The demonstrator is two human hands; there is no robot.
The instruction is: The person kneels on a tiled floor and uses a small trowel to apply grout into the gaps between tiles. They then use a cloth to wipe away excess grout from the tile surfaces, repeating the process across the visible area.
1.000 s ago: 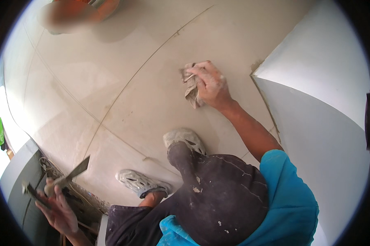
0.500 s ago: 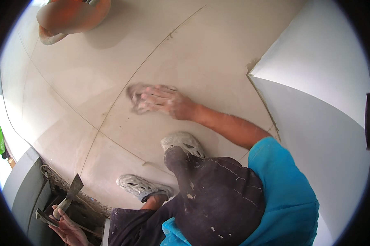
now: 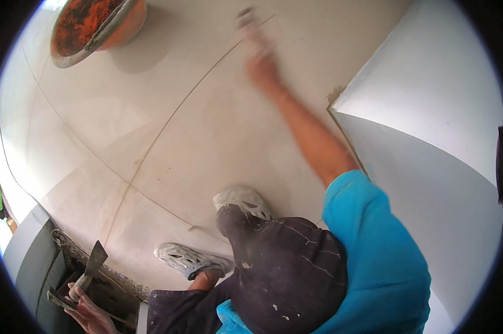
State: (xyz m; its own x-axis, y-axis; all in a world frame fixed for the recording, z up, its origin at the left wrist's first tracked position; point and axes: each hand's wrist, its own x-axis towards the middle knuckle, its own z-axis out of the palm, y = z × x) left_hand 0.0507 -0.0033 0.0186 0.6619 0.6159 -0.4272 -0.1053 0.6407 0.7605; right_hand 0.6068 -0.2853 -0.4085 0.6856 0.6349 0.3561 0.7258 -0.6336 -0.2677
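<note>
My right hand (image 3: 261, 58) is stretched far forward over the tiled floor (image 3: 218, 133), blurred by motion. A greyish rag (image 3: 246, 18) shows as a smear at its fingertips, along the tile joint. At the lower left my left hand (image 3: 90, 316) is closed around the pale handle of a scraper (image 3: 95, 261), its flared metal blade pointing up and away. Beside that handle is a second flat, narrow tool (image 3: 61, 299); whether the hand also grips it I cannot tell.
An orange-red bowl (image 3: 118, 33) with a dirty rim stands at the far left. A white wall corner (image 3: 340, 108) juts in on the right. My clog-like shoes (image 3: 193, 259) rest on the tiles. A rough broken floor edge (image 3: 126, 283) runs by a dark recess at lower left.
My right hand has swept forward and slightly right, from the floor ahead of my shoes to the far tile joint. The bowl has tipped, showing its reddish inside. My left hand has barely moved.
</note>
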